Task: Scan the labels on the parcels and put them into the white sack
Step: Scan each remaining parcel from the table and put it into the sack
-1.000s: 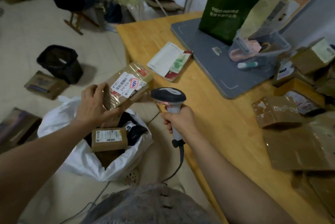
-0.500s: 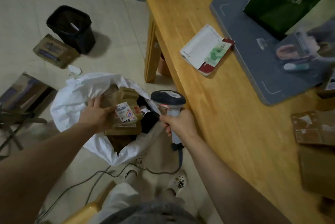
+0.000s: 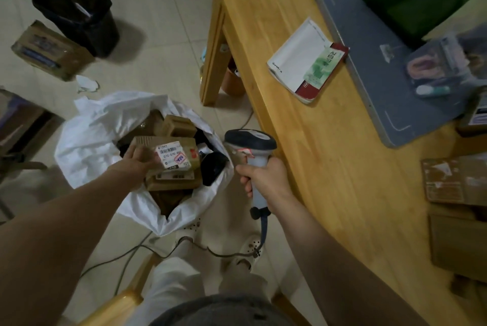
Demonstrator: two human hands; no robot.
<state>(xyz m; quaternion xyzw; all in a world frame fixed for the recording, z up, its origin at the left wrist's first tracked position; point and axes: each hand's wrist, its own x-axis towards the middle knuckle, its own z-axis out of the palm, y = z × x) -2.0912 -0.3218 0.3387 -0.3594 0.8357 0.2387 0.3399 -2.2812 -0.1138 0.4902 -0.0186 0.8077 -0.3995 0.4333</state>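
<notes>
Parcel: a brown box (image 3: 184, 153) with a white barcode label facing up, inside the mouth of the white sack (image 3: 87, 141), lying on top of another labelled box (image 3: 171, 180).
Left hand: the left hand (image 3: 139, 161) is on the parcel's left end, fingers laid over its top face. It is blurred, so I cannot tell whether they clamp the box or only rest on it.
Right hand: the right hand (image 3: 266, 180) has its fingers wrapped tight round the handle of the scanner (image 3: 251, 143), which is upright, with its head just beside the sack's rim.
Sack: on the floor beside the table's edge, open (more brown boxes are heaped inside).
Table: the wooden table (image 3: 329, 167) carries a book (image 3: 303, 70), a grey mat (image 3: 369, 62) and more cardboard parcels (image 3: 453, 183) at the right edge.
Floor: a black bin (image 3: 76, 12) stands well apart from the sack.
</notes>
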